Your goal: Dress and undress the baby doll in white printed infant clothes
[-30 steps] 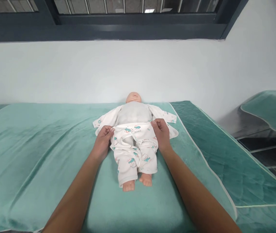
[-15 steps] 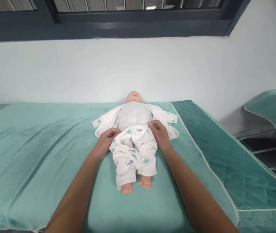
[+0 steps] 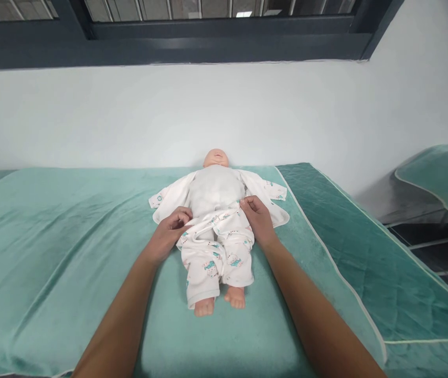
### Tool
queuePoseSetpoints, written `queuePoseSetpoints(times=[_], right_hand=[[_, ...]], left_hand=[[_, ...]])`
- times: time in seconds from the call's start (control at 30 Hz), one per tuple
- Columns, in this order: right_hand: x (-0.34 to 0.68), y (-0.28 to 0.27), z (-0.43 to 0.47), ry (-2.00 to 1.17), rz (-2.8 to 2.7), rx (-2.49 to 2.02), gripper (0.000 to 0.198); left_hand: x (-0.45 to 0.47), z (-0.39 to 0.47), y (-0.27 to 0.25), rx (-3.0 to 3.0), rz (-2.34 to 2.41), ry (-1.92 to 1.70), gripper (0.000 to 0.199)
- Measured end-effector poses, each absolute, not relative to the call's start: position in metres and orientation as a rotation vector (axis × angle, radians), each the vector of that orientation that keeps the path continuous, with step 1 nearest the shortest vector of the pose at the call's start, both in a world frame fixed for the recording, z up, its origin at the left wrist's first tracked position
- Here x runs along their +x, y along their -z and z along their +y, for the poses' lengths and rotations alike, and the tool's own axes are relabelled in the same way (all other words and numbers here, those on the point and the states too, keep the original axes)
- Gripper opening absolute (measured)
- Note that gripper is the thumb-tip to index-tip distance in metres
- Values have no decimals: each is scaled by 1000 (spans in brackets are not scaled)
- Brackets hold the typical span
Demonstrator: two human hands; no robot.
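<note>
While right fingers (image 3: pixel 247 202) pinch the trousers (image 3: pixel 237 239), parted left fingers (image 3: pixel 180 214) touch the opposite edge.

The doll (image 3: pixel 216 186) is laid face-up on the sheet (image 3: pixel 90 262). Its trousers (image 3: pixel 234 244) are pinched at the waist by the right hand (image 3: pixel 259 219) and touched at the opposite side by the left hand (image 3: pixel 168 232).

Soft indoor light, white wall (image 3: pixel 224 115) brightest mid-frame, small glare in the window (image 3: pixel 216 11), dark blurred upper-right corner
</note>
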State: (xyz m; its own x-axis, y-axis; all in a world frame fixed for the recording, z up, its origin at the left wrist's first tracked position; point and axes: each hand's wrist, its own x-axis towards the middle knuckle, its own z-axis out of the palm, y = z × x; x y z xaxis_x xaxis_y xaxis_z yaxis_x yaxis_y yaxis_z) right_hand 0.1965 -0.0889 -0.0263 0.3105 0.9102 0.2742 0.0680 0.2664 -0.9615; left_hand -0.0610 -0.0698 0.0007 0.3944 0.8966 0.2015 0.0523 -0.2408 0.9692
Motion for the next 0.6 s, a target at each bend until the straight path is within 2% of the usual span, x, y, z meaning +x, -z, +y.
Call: queuePoseSetpoints(times=[0.3,0.43,0.6], right_hand=[[196,25,-89,-696,-1080,-1234,26],[196,25,-90,-691,-1010,-1252,27],[194,28,-89,-728,-999,-1252,27]], left_hand=[[-43,-56,-2,1428,998,-1373,27],[-33,-36,-3,1471,1219,-1496,24],[-30,-7,12,1562,1242,-1464,24]])
